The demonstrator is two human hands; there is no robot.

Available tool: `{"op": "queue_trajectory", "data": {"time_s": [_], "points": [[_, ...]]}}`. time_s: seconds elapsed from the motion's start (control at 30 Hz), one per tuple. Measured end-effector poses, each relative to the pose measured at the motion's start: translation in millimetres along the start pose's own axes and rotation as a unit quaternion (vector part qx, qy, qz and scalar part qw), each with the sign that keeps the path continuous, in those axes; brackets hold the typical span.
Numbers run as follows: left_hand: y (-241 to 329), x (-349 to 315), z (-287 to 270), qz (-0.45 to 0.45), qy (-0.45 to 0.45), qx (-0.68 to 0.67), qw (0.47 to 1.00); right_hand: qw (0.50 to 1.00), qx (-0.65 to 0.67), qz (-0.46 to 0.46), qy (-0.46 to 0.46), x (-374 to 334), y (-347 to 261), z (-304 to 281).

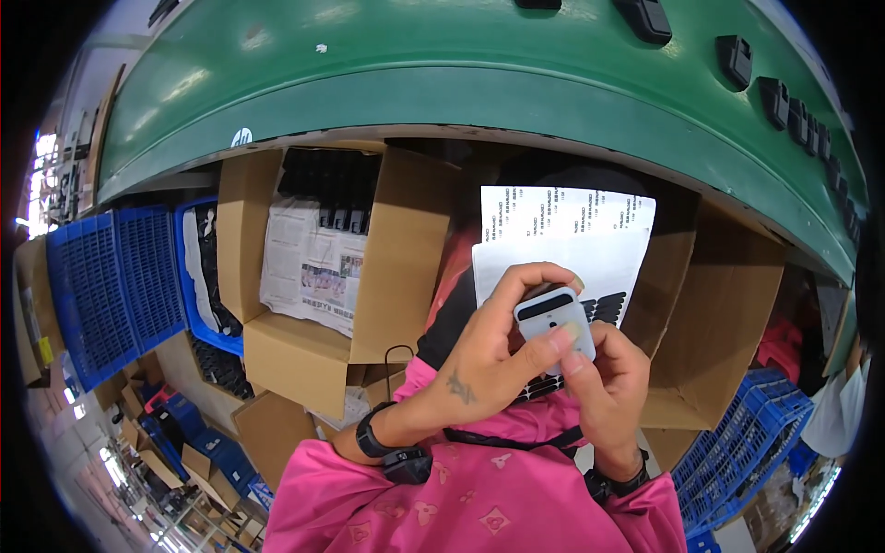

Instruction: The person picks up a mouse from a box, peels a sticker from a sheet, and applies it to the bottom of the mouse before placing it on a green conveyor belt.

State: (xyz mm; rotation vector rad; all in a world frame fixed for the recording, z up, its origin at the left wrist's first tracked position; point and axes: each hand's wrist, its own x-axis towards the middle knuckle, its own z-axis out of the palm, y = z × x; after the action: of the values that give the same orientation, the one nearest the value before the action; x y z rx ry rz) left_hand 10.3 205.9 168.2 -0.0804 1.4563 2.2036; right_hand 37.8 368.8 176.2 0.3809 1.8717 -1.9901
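Above my lap, my left hand (pixel 493 355) grips a small light-grey plastic casing (pixel 532 329) with rounded corners and a black strip across its far end. The left thumb lies across the casing's face. At the near right edge of the casing, my right hand (pixel 610 382) pinches with thumb and fingers; whether anything small is between them is hidden. Beneath the hands lies a white backing sheet (pixel 521 263) with rows of black elongated stickers (pixel 604 306), partly covered by my fingers. Another printed sheet (pixel 562 207) shows behind it.
Ahead runs a green workbench (pixel 369 97) with several black plastic parts (pixel 735 61) at its right. To the left stand an open cardboard box (pixel 406 249) holding black parts and newspaper, and a blue crate (pixel 101 286). An open box (pixel 724 313) and blue crate (pixel 747 442) stand right.
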Motion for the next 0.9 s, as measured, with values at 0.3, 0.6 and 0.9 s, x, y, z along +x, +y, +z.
{"op": "queue_trajectory", "data": {"time_s": [0.3, 0.6, 0.9], "points": [[13.5, 5.1, -12.6, -0.002, 0.012, 0.168, 0.986, 1.000, -0.005, -0.013, -0.023, -1.2, 2.5, 0.0], [48.7, 9.5, -30.9, 0.072, -0.017, 0.111, 0.991, 0.964, -0.159, -0.190, -0.099, 44.6, -50.9, -7.3], [28.3, -2.8, -74.8, 0.010, 0.074, -0.056, 0.996, 0.864, -0.397, -0.305, 0.059, 32.4, 3.7, 18.2]]}}
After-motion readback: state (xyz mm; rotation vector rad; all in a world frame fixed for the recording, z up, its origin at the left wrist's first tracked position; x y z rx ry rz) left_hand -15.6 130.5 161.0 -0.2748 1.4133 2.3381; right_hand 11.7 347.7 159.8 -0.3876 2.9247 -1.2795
